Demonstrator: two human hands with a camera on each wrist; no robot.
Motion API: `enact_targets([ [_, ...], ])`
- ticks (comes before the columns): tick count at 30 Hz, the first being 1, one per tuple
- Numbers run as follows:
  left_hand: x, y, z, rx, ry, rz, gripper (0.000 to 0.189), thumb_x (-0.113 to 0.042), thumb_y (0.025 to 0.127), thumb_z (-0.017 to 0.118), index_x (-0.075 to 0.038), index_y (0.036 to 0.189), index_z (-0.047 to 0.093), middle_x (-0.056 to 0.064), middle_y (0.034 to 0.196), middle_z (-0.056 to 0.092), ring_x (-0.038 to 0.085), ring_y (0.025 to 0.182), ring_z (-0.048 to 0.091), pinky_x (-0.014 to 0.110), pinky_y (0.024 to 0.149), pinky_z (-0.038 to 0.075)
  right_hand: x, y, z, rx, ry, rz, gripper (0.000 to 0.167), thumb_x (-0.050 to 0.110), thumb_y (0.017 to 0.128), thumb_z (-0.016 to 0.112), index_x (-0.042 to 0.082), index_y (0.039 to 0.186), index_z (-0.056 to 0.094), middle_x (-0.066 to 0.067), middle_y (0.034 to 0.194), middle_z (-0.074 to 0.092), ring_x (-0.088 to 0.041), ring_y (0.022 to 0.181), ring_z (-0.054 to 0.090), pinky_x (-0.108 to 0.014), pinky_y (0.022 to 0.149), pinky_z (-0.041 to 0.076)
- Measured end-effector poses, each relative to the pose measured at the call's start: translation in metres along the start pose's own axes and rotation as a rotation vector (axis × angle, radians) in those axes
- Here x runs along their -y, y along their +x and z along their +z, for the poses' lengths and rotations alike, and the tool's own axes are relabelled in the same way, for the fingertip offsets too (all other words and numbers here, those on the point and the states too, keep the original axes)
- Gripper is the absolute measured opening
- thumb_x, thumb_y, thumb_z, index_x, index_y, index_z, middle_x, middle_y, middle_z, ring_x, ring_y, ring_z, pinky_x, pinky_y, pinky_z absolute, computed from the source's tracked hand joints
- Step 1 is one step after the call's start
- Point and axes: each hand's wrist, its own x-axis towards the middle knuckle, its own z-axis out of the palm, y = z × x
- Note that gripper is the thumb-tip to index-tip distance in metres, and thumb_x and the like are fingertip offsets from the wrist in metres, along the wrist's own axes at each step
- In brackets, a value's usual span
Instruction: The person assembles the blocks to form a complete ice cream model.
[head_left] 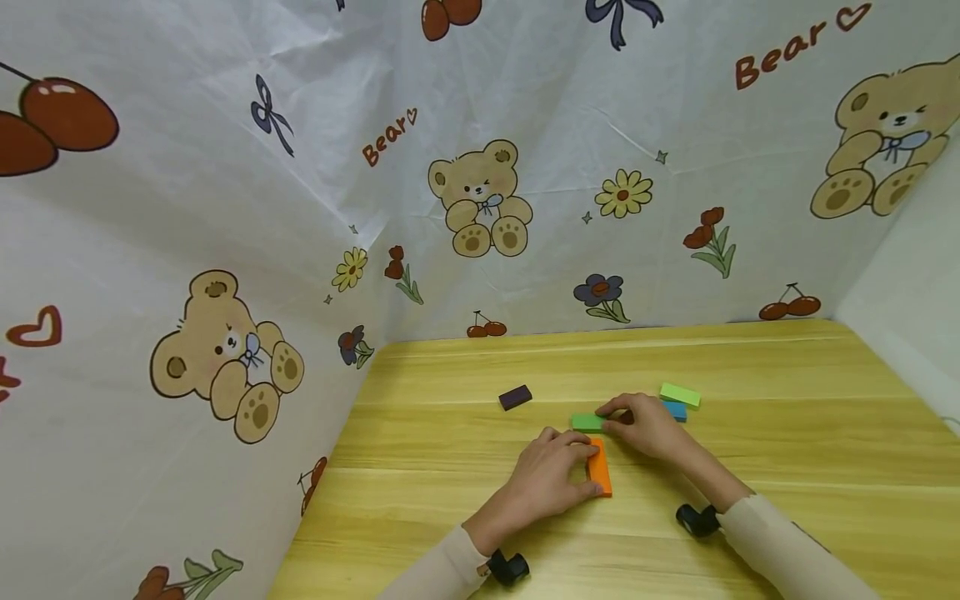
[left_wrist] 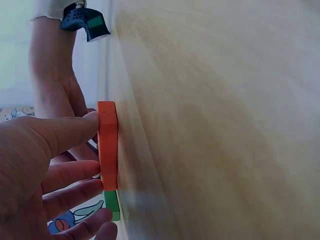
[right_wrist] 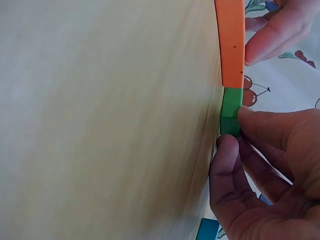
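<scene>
An orange block [head_left: 600,468] lies lengthwise on the wooden tabletop. My left hand [head_left: 551,473] holds it from the left, thumb at the near end and fingers by the far end. Just beyond it, a green block [head_left: 587,422] lies crosswise; in the right wrist view the orange block [right_wrist: 232,45] appears to meet the green block [right_wrist: 231,102]. My right hand [head_left: 645,423] pinches the green block's right end between thumb and fingers. Seen from the left wrist, the thumb presses one end of the orange block [left_wrist: 107,145] and the fingertips touch its side.
Right of my right hand lie a blue block [head_left: 676,411], partly hidden, and a lime green block [head_left: 680,395] behind it. A dark purple block [head_left: 515,397] sits farther left. Bear-patterned cloth [head_left: 555,275] borders the table's back and left side.
</scene>
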Motion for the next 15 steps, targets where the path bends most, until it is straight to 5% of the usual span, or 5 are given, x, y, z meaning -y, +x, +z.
enact_targets([
  [15, -0.0022, 0.0007, -0.0009, 0.002, 0.070, 0.016, 0.053, -0.064, 0.099, 0.069, -0.037, 0.144, 0.069, -0.016, 0.151, 0.064, 0.015, 0.125, 0.058, 0.032, 0.097, 0.054, 0.0023, -0.0097, 0.0003, 0.012, 0.014, -0.052, 0.018, 0.010, 0.098, 0.078, 0.007, 0.116, 0.082, -0.011, 0.114, 0.080, -0.017, 0.092, 0.074, -0.024, 0.078, 0.058],
])
